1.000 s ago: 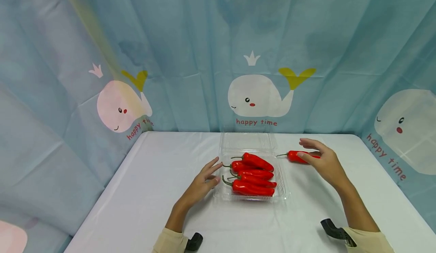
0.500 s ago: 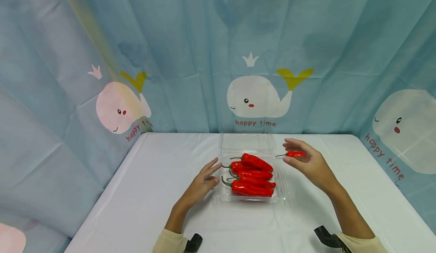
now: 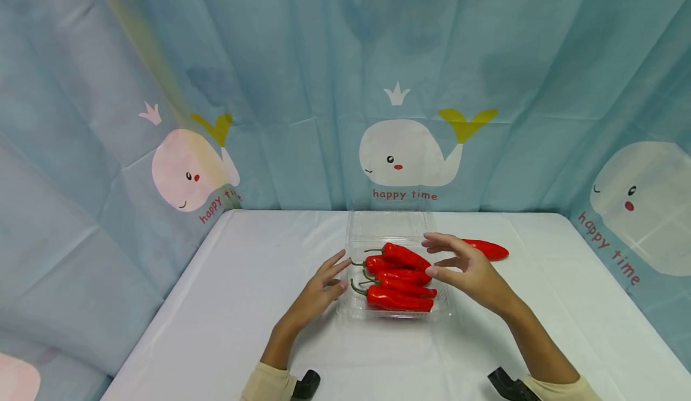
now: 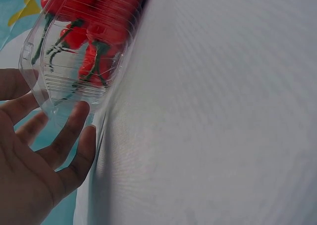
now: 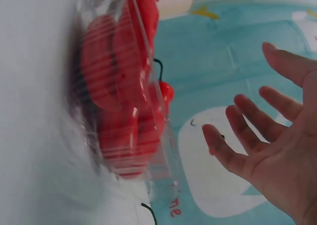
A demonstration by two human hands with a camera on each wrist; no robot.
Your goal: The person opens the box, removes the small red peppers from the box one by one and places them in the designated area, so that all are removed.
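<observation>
The left hand (image 3: pixel 313 298) has its fingers spread and grips nothing; they lie at the near end of the clear container (image 3: pixel 441 306), and whether they touch its wall is hard to tell. That thin plastic looks light and likely to flex or slide on the bench (image 3: pixel 259 257) if pushed, so steadying it low on the wall seems best. Just right of those fingers, inside the container, lie five red peppers (image 3: pixel 405 277), their glossy skins probably slippery, the bodies fairly firm. The right hand (image 3: pixel 477 275), its fingers parted and holding nothing, hangs over the container's right side. Beyond and right of those fingers, a loose pepper (image 3: pixel 490 250) rests on the bench; likely light, it would suit a gentle pinch round its thick middle, sparing the slim stem.
</observation>
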